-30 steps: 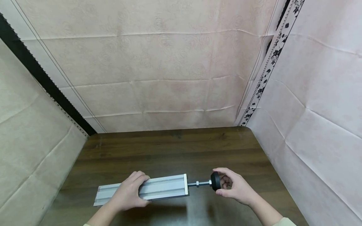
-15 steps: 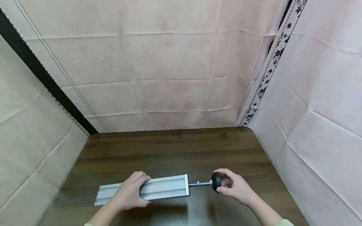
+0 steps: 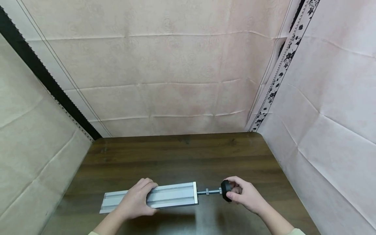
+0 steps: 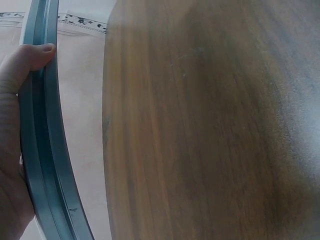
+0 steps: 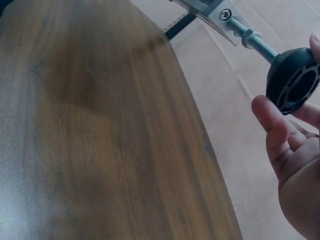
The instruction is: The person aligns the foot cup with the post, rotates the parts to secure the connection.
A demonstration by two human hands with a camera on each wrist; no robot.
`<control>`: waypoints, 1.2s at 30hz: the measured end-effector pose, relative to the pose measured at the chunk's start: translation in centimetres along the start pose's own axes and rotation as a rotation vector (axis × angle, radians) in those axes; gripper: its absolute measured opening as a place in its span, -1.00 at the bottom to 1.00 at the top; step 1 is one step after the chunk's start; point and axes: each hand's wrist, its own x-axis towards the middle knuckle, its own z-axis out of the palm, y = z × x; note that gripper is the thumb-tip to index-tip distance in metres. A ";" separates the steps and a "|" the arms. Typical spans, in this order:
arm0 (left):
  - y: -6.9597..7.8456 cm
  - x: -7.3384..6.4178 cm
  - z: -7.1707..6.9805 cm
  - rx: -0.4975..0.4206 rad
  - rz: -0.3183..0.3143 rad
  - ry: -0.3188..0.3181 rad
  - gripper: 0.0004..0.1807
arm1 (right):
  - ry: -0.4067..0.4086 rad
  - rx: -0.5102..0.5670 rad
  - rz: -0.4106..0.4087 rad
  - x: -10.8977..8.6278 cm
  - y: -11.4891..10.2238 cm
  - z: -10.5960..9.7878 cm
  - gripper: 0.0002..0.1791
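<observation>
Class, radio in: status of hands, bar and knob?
Left hand grips metal bar. Right hand pinches black knob. Bolt joins bar and knob. Nothing seen blocking either hand.

hands (image 3: 137, 199) (image 3: 246, 196) 2; profile (image 3: 173, 195) 1; rod (image 3: 214, 191) 1; foot (image 3: 226, 191) 1; table (image 3: 176, 156) 1

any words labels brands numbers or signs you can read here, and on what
No readable text in any view: none on the metal profile, threaded rod, black foot or wooden table.
Small dark mark on the metal profile, left wrist view: too small to make out.
Floral border: pattern, not writing.
</observation>
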 end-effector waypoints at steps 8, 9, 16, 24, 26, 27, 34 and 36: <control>0.1 0.0 0.1 -0.005 -0.012 0.001 -0.32 | -0.009 0.003 0.008 0.1 0.1 -0.1 -0.64; 0.1 0.0 0.1 -0.006 -0.013 0.001 -0.32 | -0.012 -0.002 0.010 0.1 0.1 -0.1 -0.64; -0.1 -0.1 0.2 0.001 -0.015 0.015 -0.31 | -0.010 -0.056 -0.070 0.0 0.4 -0.4 -0.44; -0.1 0.0 -0.1 -0.011 -0.016 0.011 -0.33 | 0.020 -0.261 -0.331 -0.1 0.9 -1.0 0.03; -0.1 0.0 -0.1 -0.010 -0.012 0.012 -0.33 | 0.010 -0.285 -0.323 -0.1 1.0 -0.9 0.04; -0.2 0.0 -0.1 -0.010 -0.008 0.012 -0.33 | 0.007 -0.295 -0.315 -0.2 1.0 -0.9 0.04; -0.2 -0.1 0.2 -0.006 -0.012 0.012 -0.31 | 0.000 -0.378 -0.411 -0.3 1.6 -0.7 -0.01; -0.2 -0.1 0.2 -0.005 -0.019 0.010 -0.32 | 0.000 -0.385 -0.429 -0.3 1.6 -0.6 -0.03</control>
